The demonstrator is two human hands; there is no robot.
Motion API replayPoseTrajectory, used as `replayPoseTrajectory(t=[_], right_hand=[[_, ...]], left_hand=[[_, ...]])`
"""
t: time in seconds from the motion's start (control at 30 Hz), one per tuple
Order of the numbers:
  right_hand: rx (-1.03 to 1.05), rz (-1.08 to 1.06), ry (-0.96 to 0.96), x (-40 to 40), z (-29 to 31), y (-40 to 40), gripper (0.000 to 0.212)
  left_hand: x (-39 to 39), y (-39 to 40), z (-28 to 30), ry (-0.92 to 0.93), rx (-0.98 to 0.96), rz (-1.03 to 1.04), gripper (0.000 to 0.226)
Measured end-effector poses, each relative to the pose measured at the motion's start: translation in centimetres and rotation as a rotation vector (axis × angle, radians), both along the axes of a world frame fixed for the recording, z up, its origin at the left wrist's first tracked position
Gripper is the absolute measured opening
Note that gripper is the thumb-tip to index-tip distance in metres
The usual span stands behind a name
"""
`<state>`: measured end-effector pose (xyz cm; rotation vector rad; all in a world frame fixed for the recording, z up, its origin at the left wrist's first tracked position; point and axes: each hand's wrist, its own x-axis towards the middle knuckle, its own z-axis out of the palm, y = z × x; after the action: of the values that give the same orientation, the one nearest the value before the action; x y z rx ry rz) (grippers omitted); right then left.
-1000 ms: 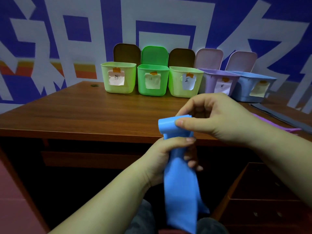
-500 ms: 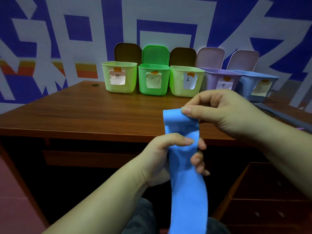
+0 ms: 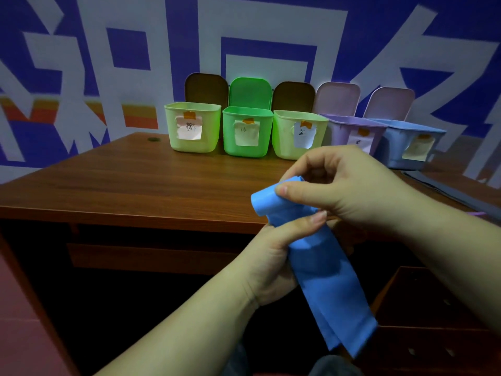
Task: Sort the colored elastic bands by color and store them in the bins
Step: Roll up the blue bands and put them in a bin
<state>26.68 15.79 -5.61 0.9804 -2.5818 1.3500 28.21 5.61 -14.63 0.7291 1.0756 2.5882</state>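
Wall: blue and white block pattern (image 3: 271, 36) behind everything, with an orange stripe low on the left.
Desk: brown wooden top (image 3: 135, 185), its front edge level with the hands.
Bins: five in a row at the back of the desk, lids tipped up, each with a taped paper label; from the left, pale green bin (image 3: 193, 126), bright green bin (image 3: 247, 131), second pale green bin (image 3: 296, 134), lilac bin (image 3: 349, 128), blue bin (image 3: 406, 142).
Blue elastic band: wide flat strip (image 3: 325, 280), held in the air in front of the desk edge, top end rolled over, lower length hanging towards the lap.
Right hand: (image 3: 349, 185) thumb and curled fingers pinch the rolled top end.
Left hand: (image 3: 273, 259) fingers wrapped round the band just below the roll, thumb across its front.
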Motion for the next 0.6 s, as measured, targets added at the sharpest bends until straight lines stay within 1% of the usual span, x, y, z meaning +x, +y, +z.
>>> replayPoseTrajectory(t=[0.07,0.2,0.23,0.3,0.4,0.47,0.53,0.6], right_hand=[[0.012,-0.009,0.014,-0.1,-0.1,-0.1,0.03],[0.045,0.019,0.027,-0.2,-0.4,0.0,0.023],[0.046,0.028,0.013,-0.2,-0.4,0.0,0.023],[0.021,0.048,-0.038,-0.2,-0.1,0.2,0.024],[-0.054,0.024,-0.07,-1.3,0.4,0.9,0.041],[-0.133,0.026,-0.151,-1.8,0.4,1.2,0.038],[-0.174,0.051,-0.204,-1.7,0.1,1.3,0.033],[-0.159,0.079,-0.182,-1.3,-0.3,1.4,0.028]], left_hand=[[0.1,0.2,-0.1,-0.018,-0.009,0.047,0.042],[0.4,0.3,0.0,-0.033,-0.111,0.128,0.026],[0.5,0.2,0.0,-0.031,-0.128,0.116,0.026],[0.7,-0.2,0.2,-0.035,-0.146,0.054,0.032],[0.9,-0.8,0.7,-0.04,-0.176,-0.034,0.041],[0.9,-1.3,1.0,-0.04,-0.203,-0.075,0.041],[0.9,-1.9,1.0,-0.048,-0.223,-0.134,0.034],[0.9,-2.5,0.7,-0.03,-0.226,-0.169,0.019]])
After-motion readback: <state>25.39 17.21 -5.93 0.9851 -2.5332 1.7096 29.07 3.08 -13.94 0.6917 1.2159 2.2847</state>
